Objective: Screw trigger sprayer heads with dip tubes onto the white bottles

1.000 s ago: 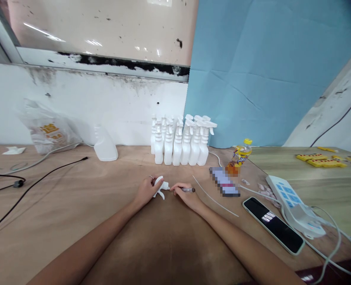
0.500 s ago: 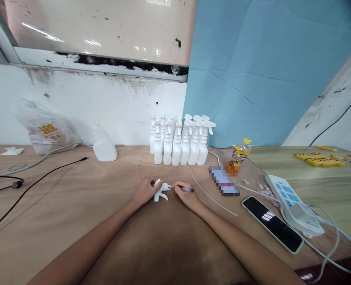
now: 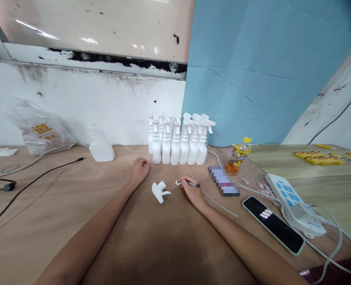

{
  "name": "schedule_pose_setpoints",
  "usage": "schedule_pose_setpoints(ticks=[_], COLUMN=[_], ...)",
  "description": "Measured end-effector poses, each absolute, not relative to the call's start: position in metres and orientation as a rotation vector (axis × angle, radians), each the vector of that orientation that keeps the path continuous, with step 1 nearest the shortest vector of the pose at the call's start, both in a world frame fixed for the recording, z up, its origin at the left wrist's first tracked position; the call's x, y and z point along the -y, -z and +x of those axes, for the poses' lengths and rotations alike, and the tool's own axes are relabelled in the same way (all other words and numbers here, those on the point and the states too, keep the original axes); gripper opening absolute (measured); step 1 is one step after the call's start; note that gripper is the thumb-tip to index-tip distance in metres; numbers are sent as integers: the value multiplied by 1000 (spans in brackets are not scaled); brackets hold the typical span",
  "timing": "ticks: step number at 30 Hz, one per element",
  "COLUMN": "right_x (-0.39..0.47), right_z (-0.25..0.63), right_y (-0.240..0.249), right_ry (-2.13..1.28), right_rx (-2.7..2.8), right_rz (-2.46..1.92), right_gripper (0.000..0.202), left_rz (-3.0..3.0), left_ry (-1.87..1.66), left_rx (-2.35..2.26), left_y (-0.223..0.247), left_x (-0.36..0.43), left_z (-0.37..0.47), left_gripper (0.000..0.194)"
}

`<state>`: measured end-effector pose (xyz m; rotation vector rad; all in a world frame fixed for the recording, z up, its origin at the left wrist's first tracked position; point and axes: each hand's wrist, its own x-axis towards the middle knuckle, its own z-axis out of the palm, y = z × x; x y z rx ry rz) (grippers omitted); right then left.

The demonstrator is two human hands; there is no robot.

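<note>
A white spray nozzle (image 3: 160, 191) lies on its side on the brown table, touched by neither hand. Up and left of it my left hand (image 3: 140, 171) rests on the table with its fingers curled; whether something small is inside is hidden. My right hand (image 3: 192, 191) is closed around a dark pen (image 3: 194, 184), to the right of the nozzle. At its fingertips is a small white ring (image 3: 178, 182) on the table. A thin white tube (image 3: 219, 205) lies behind and right of my right hand.
Several white spray bottles (image 3: 175, 148) stand near the wall. A headless white bottle (image 3: 101, 145) stands left, beside a plastic bag (image 3: 44, 130). At right are a drink bottle (image 3: 239, 154), a blurred phone (image 3: 223, 181), a black phone (image 3: 273, 225), a power strip (image 3: 292, 204) and cables.
My left hand has let go of the nozzle and moved up and left. The nozzle now lies free. My right hand, still with the pen, has shifted slightly right, and the white ring shows beside it.
</note>
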<state>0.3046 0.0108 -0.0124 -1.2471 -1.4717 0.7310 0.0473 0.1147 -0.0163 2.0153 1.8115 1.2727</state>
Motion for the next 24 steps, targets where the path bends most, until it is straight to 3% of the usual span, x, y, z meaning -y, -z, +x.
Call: schedule_pose_setpoints(ticks=[5, 10, 17, 24], right_x=[-7, 3, 3, -4], right_z=[303, 294, 272, 272], right_y=[11, 7, 13, 26], right_ry=[-734, -477, 57, 72], right_rx=[1467, 1754, 2385, 2458], right_rz=[-1193, -967, -615, -695], right_gripper=[24, 25, 29, 23], left_rz=[1714, 1610, 1623, 1597], left_ry=[-1478, -1619, -1612, -1577], left_rx=[-1900, -1793, -1600, -1599], left_y=[14, 14, 16, 13], left_x=[-180, -216, -236, -227], left_z=[45, 56, 55, 50], left_gripper=[36, 38, 38, 37])
